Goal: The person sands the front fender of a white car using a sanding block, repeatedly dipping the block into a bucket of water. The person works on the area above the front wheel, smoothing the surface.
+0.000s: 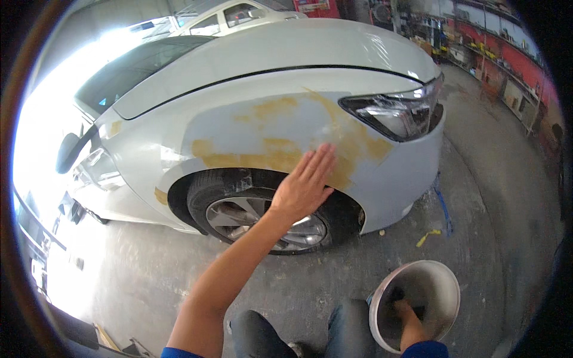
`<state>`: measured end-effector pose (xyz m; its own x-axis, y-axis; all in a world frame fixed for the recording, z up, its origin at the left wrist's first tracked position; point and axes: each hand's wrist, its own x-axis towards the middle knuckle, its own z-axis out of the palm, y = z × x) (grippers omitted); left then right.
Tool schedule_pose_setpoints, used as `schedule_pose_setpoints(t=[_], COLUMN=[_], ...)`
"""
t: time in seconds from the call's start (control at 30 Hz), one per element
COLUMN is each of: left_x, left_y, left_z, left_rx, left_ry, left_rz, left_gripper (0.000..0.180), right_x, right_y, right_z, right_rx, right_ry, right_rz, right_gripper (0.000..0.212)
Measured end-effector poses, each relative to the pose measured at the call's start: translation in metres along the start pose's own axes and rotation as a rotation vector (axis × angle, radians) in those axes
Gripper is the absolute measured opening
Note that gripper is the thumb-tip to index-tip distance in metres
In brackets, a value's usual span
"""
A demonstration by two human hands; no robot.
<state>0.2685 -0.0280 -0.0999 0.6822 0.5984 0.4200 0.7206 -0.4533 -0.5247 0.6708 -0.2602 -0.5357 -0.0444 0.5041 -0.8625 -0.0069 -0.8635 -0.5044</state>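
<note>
My left hand (305, 182) lies with fingers stretched out flat against the front fender (224, 128) of a white car, just above the wheel arch. Grey primer and patches of yellowish filler (355, 149) cover that part of the fender, and the fingertips rest at the filler's edge. Low on the right, my right hand (404, 305) reaches down inside a white bucket (450, 286). Dark material (396, 293) shows around its fingers, too shadowed to name. The fingers themselves are mostly hidden.
Below the fender is the front wheel (239, 215), with the headlight (394, 116) to its upper right. A blue strap (443, 209) and a small yellow item (427, 237) lie on the concrete floor. Shelves (495, 59) with tools line the right wall. Another white vehicle (233, 18) stands behind.
</note>
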Motion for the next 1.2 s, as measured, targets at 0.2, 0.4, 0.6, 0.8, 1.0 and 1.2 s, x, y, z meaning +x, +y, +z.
schedule_pose_setpoints(t=[0.2,0.4,0.6,0.8,1.0,1.2], left_x=[-0.006,-0.007,-0.011,-0.025,-0.017,0.055], left_y=[0.000,-0.010,-0.021,-0.069,-0.114,-0.025], left_z=[-0.003,-0.016,-0.013,-0.045,-0.048,-0.011], left_rx=[0.043,-0.042,-0.174,-0.192,-0.111,-0.155], left_ry=[0.015,-0.031,-0.009,-0.020,0.194,0.184], left_rz=[0.004,0.066,0.122,0.136,-0.280,-0.179], left_gripper=[0.077,0.070,0.060,0.059,0.066,0.071], right_x=[-0.012,-0.106,-0.267,-0.314,-0.236,-0.199], right_y=[-0.002,-0.072,-0.283,-0.409,-0.339,-0.272], right_z=[-0.017,-0.043,0.088,0.133,0.119,0.076], right_rx=[-0.115,0.599,0.703,0.645,0.529,0.644], right_ry=[-0.106,-0.155,-0.061,-0.443,-0.066,0.178], right_rz=[-0.164,-0.048,-0.463,-0.821,-0.710,-0.682], right_gripper=[0.041,0.038,0.046,0.041,0.035,0.036])
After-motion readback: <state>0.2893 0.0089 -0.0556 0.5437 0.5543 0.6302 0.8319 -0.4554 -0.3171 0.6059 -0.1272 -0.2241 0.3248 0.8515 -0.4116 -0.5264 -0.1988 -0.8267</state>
